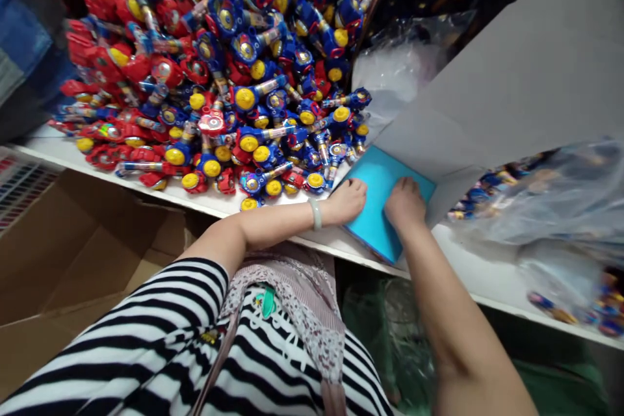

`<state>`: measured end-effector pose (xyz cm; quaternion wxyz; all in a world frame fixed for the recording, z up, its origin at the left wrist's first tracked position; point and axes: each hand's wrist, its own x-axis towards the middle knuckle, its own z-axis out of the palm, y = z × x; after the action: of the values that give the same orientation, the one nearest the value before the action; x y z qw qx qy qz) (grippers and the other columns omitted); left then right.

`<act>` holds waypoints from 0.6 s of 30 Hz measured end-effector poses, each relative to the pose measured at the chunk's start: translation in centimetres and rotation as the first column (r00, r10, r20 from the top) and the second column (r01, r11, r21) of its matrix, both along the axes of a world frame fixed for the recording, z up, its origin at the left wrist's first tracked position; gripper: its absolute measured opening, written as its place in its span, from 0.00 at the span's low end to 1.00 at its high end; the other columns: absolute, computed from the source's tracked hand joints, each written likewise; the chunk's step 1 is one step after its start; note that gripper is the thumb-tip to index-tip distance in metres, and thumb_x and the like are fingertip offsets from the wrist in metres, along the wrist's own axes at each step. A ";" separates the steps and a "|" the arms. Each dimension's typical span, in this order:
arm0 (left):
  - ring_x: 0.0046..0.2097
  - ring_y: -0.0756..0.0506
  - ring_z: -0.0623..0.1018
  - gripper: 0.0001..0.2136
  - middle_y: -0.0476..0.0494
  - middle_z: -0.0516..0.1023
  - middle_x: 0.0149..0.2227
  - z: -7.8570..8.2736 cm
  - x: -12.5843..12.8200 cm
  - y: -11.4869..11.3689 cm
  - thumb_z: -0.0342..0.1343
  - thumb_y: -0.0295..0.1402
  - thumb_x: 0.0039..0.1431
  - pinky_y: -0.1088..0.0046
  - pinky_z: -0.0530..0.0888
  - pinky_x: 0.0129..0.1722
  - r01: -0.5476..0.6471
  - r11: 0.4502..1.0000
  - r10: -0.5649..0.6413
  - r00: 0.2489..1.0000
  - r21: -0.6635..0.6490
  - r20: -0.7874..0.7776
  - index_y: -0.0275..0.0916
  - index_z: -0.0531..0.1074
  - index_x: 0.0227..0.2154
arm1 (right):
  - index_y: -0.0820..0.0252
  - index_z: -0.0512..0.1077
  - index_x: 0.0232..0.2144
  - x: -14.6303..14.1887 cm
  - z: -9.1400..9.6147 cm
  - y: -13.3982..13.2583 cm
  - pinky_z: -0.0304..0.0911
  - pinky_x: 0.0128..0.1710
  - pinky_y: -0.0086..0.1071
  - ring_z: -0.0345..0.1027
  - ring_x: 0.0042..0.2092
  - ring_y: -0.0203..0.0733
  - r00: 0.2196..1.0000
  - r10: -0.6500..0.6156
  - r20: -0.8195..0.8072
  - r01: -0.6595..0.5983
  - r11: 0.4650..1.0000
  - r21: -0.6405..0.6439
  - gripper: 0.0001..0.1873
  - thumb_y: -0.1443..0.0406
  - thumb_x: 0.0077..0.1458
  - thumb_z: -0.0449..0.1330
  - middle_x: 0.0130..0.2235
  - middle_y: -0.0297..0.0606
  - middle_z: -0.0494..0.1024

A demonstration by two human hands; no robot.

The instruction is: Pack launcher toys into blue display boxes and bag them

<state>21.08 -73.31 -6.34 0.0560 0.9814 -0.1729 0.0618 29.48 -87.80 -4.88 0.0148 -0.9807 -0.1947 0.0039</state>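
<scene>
**Item 1. Turquoise panel.** Flat and rectangular. It lies on the white worktop near the front edge, with its far end tucked under a large grey cardboard sheet.

**Item 2. Left hand.** Palm down at the panel's left edge, with a pale bracelet on the wrist. The fingers are turned away from the camera, so I cannot tell whether the grip closes on the edge or only presses on it.

**Item 3. Right hand.** Palm down on the panel's right part, beside the grey sheet's lower corner. The fingertips are hidden and the grip cannot be read. With one hand on each side, the hands appear to hold the panel flat and steady.

**Item 4. Toy pile.** Many red, blue and yellow plastic toys heaped loosely on the worktop. The nearest ones lie just beside the left hand, within easy reach.

**Item 5. Clear plastic bags.** One at the right holds more of the toys. Another sits behind the panel.

**Item 6. Open cardboard box.** It stands below the worktop at the left, flaps spread.
</scene>
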 end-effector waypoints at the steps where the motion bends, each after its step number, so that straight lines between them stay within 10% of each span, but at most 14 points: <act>1: 0.55 0.34 0.74 0.15 0.22 0.74 0.52 0.6 -0.6 0.9 0.46 0.24 0.67 0.57 0.72 0.52 0.042 0.997 -0.043 0.999 -0.066 -0.002 0.23 0.75 0.48 | 0.81 0.56 0.67 -0.1 0.0 0.0 0.60 0.60 0.63 0.52 0.69 0.68 1.000 0.025 0.017 -0.026 1.000 0.014 0.33 0.70 0.63 0.38 0.67 0.70 0.58; 4: 0.58 0.40 0.72 0.16 0.30 0.73 0.56 2.6 -3.8 6.2 0.51 0.31 0.68 0.62 0.71 0.58 0.142 0.926 -0.099 0.985 -0.349 0.138 0.32 0.71 0.55 | 0.67 0.54 0.69 -1.3 -0.7 0.4 0.49 0.65 0.68 0.44 0.72 0.68 0.995 0.100 0.003 -0.100 0.995 0.028 0.34 0.56 0.67 0.43 0.71 0.59 0.53; 9: 0.46 0.45 0.78 0.10 0.41 0.78 0.44 4.4 -11.8 18.5 0.50 0.35 0.69 0.65 0.76 0.47 -0.163 0.691 0.502 0.809 -0.705 0.305 0.39 0.73 0.46 | 0.62 0.55 0.70 -3.1 -1.8 0.8 0.43 0.66 0.69 0.36 0.73 0.69 0.989 0.092 -0.116 -0.087 0.995 0.050 0.37 0.49 0.66 0.45 0.73 0.55 0.46; 12: 0.40 0.47 0.77 0.09 0.44 0.77 0.39 2.8 -15.7 22.2 0.53 0.37 0.67 0.70 0.76 0.41 -0.281 0.631 0.597 0.771 -0.724 0.221 0.38 0.74 0.42 | 0.63 0.65 0.64 -4.1 -0.1 1.5 0.48 0.67 0.62 0.48 0.71 0.62 0.995 0.096 0.019 -0.097 0.975 0.200 0.31 0.53 0.66 0.48 0.69 0.54 0.60; 14: 0.41 0.46 0.77 0.09 0.43 0.76 0.40 1.2 -17.2 22.5 0.54 0.38 0.66 0.69 0.76 0.42 -0.303 0.665 0.556 0.811 -0.683 0.181 0.38 0.73 0.43 | 0.61 0.72 0.57 -5.6 1.4 3.5 0.54 0.66 0.54 0.60 0.66 0.56 0.958 0.250 0.144 -0.285 0.893 0.347 0.26 0.53 0.66 0.50 0.62 0.52 0.71; 18: 0.53 0.38 0.74 0.27 0.35 0.72 0.51 -1.7 -18.0 20.9 0.65 0.42 0.55 0.57 0.74 0.54 -0.368 0.739 0.527 0.838 -0.565 0.143 0.36 0.67 0.54 | 0.55 0.77 0.50 -10.3 2.5 11.7 0.65 0.56 0.44 0.72 0.53 0.48 0.653 0.748 0.119 -0.709 0.549 0.444 0.18 0.58 0.67 0.50 0.50 0.44 0.81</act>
<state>3.05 -52.45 -8.06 0.2735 0.9212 0.0875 0.2625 19.17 -76.06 -2.34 0.2478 -0.7777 -0.5777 0.0054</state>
